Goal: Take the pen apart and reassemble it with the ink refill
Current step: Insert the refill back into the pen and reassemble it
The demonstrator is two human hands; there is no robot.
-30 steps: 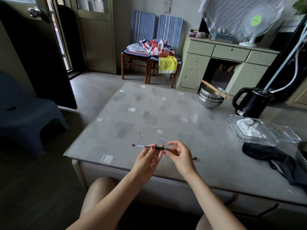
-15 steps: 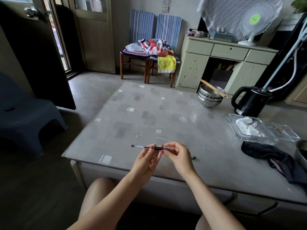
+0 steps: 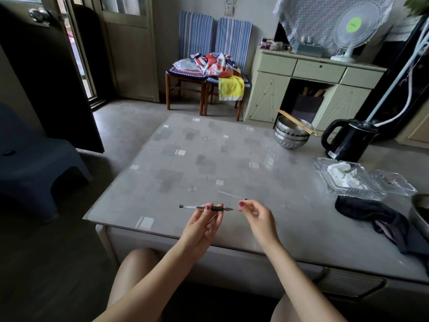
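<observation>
My left hand (image 3: 204, 225) pinches a slim pen (image 3: 217, 208) by its black ribbed grip and holds it level just above the table's near edge. The clear barrel and its black end plug point left; the pointed tip points right. My right hand (image 3: 255, 213) hovers a short gap right of the tip, fingers loosely curled, with nothing visible in them. A thin clear tube with a dark end (image 3: 232, 195) lies on the table just beyond both hands.
The glass-topped table (image 3: 209, 163) carries stacked steel bowls with chopsticks (image 3: 291, 135), a black kettle (image 3: 348, 140), a clear tray with tissue (image 3: 348, 177) and a dark cloth (image 3: 376, 217) on its right. A blue plastic stool (image 3: 34, 163) stands left.
My right hand has let go of the pen's tip end and drawn away to the right. The left hand keeps the pen in the same place.
</observation>
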